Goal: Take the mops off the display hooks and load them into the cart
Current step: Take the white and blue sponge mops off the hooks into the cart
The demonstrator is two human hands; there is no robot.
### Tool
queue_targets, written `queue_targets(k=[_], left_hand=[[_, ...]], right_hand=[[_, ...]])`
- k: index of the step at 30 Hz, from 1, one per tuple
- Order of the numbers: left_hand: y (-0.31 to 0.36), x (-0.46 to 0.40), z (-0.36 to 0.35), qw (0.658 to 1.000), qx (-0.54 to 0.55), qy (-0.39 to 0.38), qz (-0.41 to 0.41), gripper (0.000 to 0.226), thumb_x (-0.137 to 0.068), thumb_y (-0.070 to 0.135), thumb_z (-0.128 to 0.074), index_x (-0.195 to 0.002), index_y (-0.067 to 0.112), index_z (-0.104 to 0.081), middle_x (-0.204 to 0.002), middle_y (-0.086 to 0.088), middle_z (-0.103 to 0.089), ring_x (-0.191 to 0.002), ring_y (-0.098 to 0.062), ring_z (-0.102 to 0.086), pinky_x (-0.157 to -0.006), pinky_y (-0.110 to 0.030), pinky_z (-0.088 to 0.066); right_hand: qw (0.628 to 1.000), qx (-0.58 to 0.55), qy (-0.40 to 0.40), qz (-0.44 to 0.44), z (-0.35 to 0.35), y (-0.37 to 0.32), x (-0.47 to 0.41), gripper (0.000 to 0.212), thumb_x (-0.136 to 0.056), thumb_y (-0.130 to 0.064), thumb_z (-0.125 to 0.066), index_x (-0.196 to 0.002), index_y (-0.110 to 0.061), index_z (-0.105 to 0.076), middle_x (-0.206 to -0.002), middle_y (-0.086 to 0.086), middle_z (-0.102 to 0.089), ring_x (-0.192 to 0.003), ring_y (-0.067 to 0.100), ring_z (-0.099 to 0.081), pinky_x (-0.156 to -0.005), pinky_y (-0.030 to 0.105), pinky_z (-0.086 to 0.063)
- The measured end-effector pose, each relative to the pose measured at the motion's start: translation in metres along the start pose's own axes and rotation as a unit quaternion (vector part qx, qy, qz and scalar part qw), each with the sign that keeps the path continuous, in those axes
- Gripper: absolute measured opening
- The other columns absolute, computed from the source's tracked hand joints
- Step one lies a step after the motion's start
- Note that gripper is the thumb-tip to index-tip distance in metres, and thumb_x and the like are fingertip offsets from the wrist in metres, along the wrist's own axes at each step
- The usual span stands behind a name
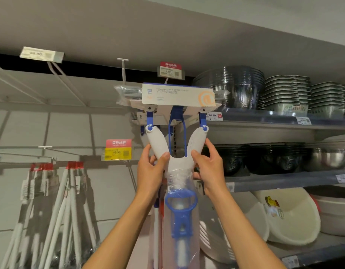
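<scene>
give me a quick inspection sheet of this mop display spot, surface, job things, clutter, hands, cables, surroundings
surface: grey back panel with white wire display hooks; no table in view
job's things: white and blue sponge mop held up at hook height, head label uppermost, handle in clear plastic wrap; whether it is still on a hook cannot be told; more mops hang lower left; cart not in view
clutter: price tags on the hooks
grippers: left hand and right hand each grip a white yoke arm of the sponge mop
cables: nothing seen
surroundings: shelves to the right with stacked steel bowls, metal trays and white basins
</scene>
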State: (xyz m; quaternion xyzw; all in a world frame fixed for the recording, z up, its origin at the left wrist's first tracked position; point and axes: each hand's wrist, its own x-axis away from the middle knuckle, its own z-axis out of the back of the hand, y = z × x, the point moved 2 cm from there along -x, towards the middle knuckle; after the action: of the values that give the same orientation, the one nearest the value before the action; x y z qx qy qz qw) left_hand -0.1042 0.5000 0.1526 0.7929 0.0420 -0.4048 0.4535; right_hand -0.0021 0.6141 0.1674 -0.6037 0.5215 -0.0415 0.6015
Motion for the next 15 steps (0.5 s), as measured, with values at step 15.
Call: queue_targets(k=[15], left_hand=[[-0.039, -0.043, -0.011, 1.000, -0.017, 0.022, -0.011, 0.064, -0.100, 0.018, -0.060, -0.149, 0.049, -0.034, -0.126, 0.001, -0.065, -0.107, -0.018, -0.068, -0.061, -0.039, -0.061]], right_hand=[[0.998, -0.024, -0.065, 0.002, 0.001, 0.042, -0.062, 0.075, -0.098, -0.004, -0.059, -0.154, -0.041, -0.028, -0.106, 0.008, -0.075, -0.088, 0.021, -0.075, -0.072, 0.047, -0.063]])
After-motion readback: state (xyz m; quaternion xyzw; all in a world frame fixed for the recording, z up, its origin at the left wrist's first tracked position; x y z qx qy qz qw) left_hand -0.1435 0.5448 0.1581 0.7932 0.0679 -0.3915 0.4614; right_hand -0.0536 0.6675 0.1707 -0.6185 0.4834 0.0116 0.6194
